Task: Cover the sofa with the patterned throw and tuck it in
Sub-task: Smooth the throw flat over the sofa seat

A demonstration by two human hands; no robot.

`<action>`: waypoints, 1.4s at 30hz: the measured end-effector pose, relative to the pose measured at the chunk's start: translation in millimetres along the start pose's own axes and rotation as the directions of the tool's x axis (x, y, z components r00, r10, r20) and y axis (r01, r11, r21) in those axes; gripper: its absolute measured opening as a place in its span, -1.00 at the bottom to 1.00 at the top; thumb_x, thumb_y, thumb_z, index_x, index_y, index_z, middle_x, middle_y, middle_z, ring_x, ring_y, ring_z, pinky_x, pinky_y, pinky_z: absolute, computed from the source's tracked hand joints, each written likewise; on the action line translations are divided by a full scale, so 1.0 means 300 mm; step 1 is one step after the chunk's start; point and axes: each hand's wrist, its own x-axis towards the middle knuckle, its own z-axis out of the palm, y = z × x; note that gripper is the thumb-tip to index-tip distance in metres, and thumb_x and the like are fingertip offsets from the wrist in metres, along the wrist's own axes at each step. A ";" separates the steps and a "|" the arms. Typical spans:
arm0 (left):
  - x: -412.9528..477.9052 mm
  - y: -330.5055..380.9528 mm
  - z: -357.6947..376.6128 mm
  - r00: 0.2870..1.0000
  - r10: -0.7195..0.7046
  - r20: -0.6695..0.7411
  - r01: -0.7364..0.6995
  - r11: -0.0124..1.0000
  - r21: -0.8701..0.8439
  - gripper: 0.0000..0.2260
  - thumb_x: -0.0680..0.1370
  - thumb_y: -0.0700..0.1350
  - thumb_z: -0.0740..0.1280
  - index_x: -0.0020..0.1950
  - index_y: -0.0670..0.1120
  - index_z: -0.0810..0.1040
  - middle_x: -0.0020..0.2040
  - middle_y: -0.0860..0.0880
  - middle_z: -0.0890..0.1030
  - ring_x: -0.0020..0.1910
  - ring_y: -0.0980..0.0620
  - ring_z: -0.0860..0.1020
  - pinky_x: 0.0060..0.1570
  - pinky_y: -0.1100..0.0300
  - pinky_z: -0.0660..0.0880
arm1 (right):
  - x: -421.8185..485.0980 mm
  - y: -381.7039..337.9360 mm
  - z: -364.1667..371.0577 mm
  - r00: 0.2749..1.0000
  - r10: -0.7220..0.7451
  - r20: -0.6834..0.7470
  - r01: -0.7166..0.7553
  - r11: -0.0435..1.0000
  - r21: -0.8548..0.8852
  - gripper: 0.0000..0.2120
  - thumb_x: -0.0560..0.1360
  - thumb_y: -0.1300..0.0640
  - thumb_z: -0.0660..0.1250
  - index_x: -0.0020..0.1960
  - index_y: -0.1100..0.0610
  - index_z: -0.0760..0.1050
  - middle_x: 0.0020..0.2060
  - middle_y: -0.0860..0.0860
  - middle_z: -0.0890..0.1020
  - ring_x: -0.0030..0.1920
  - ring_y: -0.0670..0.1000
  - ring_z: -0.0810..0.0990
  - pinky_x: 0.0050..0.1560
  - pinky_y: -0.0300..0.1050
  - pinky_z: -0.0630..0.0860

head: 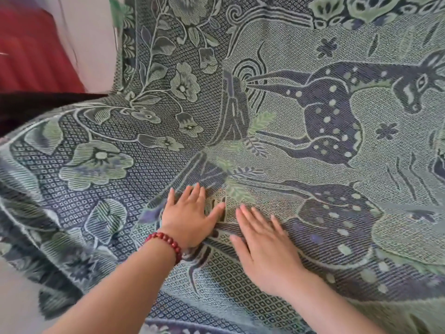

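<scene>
Head view. The patterned throw (277, 112) is already draped over the sofa's back, seat and arm. The left hand (191, 216), with a red bead bracelet (166, 244) at its wrist, and the right hand (265, 247) lie flat, side by side, fingers straight, pressing the seat fabric. Spreading appears done; creases converge at the seat corner, so tucking probably remains.
</scene>
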 end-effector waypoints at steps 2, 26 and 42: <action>-0.017 -0.055 0.018 1.000 -0.010 -0.011 0.010 1.000 -0.004 -0.28 0.52 0.35 -0.27 0.57 -0.05 -0.16 0.57 0.06 -0.14 0.53 0.11 -0.19 0.46 -0.08 -0.31 | -0.001 -0.038 0.038 1.000 0.010 0.003 -0.010 0.999 -0.039 -0.39 0.53 -0.24 -0.38 0.49 0.00 -0.41 0.44 -0.12 -0.41 0.45 -0.06 -0.42 0.47 0.03 -0.35; -0.032 -0.245 0.030 0.996 0.072 -0.045 -0.075 0.994 -0.074 -0.31 0.50 0.32 -0.30 0.56 0.01 -0.19 0.56 0.09 -0.20 0.52 0.11 -0.25 0.42 -0.06 -0.35 | 0.129 -0.259 0.060 0.995 -0.075 -0.059 0.081 0.991 0.104 -0.45 0.64 -0.12 -0.17 0.55 0.04 -0.20 0.54 -0.08 -0.18 0.52 -0.11 -0.22 0.51 -0.08 -0.23; -0.222 0.672 0.068 0.786 0.607 -0.119 -0.618 0.767 -0.171 -0.23 0.38 0.21 -0.46 0.57 0.01 -0.14 0.57 0.08 -0.17 0.53 0.11 -0.22 0.44 0.00 -0.29 | -0.455 0.362 -0.052 0.974 0.154 -0.167 -0.111 0.964 0.242 -0.37 0.52 -0.12 -0.11 0.56 -0.01 -0.09 0.52 -0.22 -0.13 0.48 -0.30 -0.16 0.47 -0.29 -0.05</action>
